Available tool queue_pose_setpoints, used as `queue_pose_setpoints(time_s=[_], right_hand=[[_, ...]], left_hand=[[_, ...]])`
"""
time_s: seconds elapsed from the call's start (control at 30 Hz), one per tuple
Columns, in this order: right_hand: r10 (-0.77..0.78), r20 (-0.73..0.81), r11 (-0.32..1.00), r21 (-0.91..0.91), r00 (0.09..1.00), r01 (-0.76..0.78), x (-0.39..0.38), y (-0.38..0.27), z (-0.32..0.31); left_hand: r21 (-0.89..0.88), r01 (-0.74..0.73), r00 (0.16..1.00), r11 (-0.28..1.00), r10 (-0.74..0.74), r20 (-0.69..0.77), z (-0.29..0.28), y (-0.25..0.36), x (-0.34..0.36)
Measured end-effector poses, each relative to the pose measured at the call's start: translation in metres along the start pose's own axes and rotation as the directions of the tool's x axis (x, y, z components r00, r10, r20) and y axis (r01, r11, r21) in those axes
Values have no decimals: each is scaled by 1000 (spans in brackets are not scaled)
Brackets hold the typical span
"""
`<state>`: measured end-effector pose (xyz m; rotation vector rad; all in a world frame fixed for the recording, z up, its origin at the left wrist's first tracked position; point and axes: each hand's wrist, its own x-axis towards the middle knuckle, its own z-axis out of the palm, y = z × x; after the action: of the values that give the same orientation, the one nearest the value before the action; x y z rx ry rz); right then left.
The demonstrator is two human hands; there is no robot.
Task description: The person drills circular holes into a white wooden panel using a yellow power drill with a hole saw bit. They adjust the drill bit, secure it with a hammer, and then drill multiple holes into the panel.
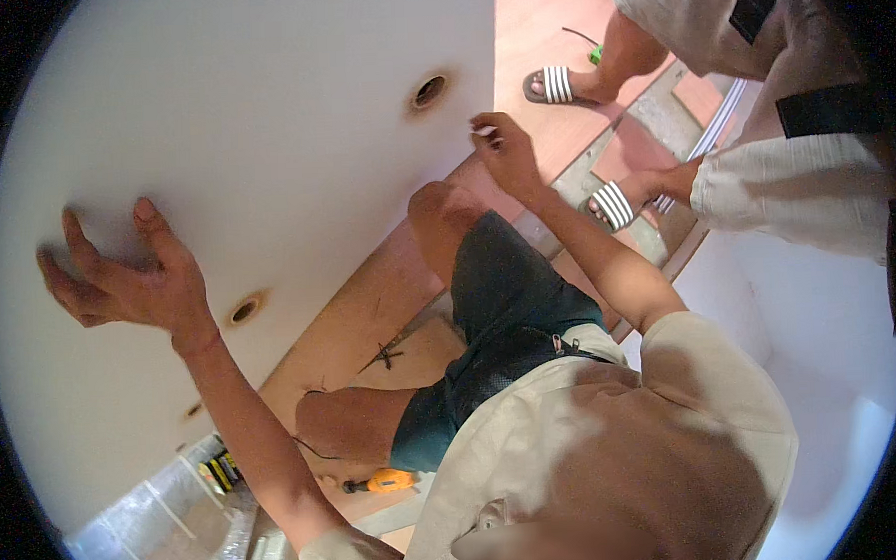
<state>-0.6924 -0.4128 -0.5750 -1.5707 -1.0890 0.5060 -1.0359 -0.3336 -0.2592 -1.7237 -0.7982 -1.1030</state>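
Note:
A large white panel fills the left and upper middle, with several round holes whose rims are brown. My left hand has its fingers spread against the panel, touching it or just off it, and holds nothing. Close to the panel's right edge is my right hand, its fingers curled together around a small white thing too small and blurred to name. The nearest hole to that hand lies a little to its upper left. Another hole is beside my left wrist.
A person in striped sandals stands at the upper right on the wood-coloured floor. An orange tool lies below my knee. Plastic-wrapped stuff is at lower left, and a black cord lies between my legs.

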Motion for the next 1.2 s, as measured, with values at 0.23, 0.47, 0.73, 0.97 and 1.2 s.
queue_pose_setpoints(time_s=[0.23,0.47,0.73,0.97,1.2], right_hand=[[-332,318,779,-437,888,448,27,-44,6],[-157,131,987,35,979,154,6,-56,43],[38,315,-47,949,948,-313,41,-72,31],[176,150,411,887,973,-211,19,-87,59],[-135,-101,967,202,986,153,-11,-41,58]], left_hand=[[182,-67,995,981,80,-64,32,-10,-23],[214,-72,997,974,79,-24,29,0,-21],[203,-49,998,978,56,-32,28,12,-21],[162,-37,998,986,44,-41,25,16,-22],[134,-59,995,989,70,-73,30,14,-23]])
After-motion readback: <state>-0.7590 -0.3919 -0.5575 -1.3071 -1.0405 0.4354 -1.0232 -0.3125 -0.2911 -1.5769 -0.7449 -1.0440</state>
